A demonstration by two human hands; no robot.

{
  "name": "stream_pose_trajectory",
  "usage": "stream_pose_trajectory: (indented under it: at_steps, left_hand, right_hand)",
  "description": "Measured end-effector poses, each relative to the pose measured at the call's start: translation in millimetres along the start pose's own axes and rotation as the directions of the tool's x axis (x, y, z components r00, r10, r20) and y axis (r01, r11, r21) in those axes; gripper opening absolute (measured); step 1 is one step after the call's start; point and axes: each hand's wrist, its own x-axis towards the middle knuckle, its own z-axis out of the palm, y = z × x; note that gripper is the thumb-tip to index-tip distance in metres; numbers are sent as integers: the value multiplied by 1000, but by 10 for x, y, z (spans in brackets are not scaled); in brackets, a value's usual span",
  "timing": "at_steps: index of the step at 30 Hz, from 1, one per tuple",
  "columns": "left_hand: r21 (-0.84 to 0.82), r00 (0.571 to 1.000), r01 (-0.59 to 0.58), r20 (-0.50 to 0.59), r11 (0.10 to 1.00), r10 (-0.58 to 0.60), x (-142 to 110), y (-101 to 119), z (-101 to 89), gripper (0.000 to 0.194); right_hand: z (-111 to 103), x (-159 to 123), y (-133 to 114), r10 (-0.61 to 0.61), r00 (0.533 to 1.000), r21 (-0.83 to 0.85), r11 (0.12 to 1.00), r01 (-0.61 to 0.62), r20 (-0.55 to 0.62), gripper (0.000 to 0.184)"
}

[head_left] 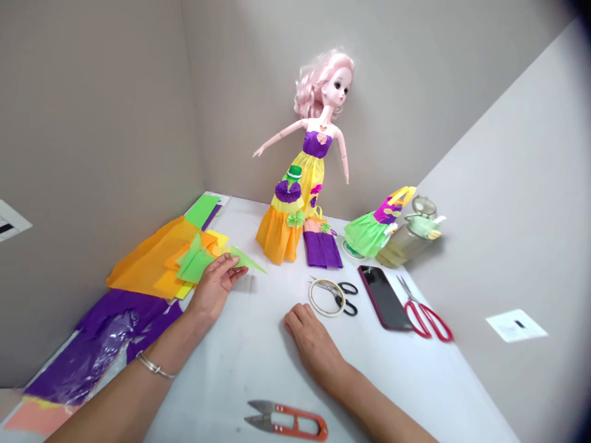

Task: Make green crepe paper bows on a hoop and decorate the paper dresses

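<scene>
My left hand [217,280] pinches a pointed strip of light green crepe paper [249,259] between thumb and fingers, just above the table. Beside it lies a loose pile with green paper [194,261] and orange paper [154,258]. My right hand [307,335] rests on the table with its fingers curled in, and nothing shows in them. Close to its fingertips are a roll of tape [314,301] and black-handled scissors [349,306]. Orange-handled thread snips [300,421] lie nearest to me, their blades apart.
A pink-haired doll [318,141] stands at the back in a paper dress. Small paper dresses [279,237], [323,249] and a green-skirted one [369,231] stand around it. At right are a glass jar [401,246], a phone [383,298] and red scissors [427,317]. Purple paper [111,326] lies left.
</scene>
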Motion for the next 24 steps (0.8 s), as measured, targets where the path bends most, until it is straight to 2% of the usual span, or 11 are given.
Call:
stream_pose_trajectory:
  at_steps: [5, 8, 12, 13, 19, 24]
  left_hand:
    - [15, 1000, 3, 14, 1000, -4, -5, 12, 8, 18]
    - [10, 1000, 3, 14, 1000, -3, -10, 12, 12, 18]
    - [6, 1000, 0, 16, 1000, -1, -12, 0, 7, 19]
    - [7, 1000, 1, 18, 1000, -2, -11, -2, 3, 19]
    - [20, 999, 9, 39, 1000, -10, -7, 1, -3, 18]
    - [23, 999, 13, 41, 1000, -14, -13, -1, 11, 18]
  right_hand:
    - [-224, -86, 75, -4, 999, 224, 974, -6, 46, 23]
    - [-368, -55, 93, -34, 994, 266, 964, 6, 102, 19]
    - [-469, 15, 148, -99, 978, 276, 960, 46, 181, 43]
    - [-483, 27, 174, -96, 976, 301, 953, 34, 195, 45]
    - [-518, 62, 324, -32, 973, 385, 921, -60, 228, 21]
    - [-494, 142, 324, 8, 982, 418, 904, -88, 189, 13]
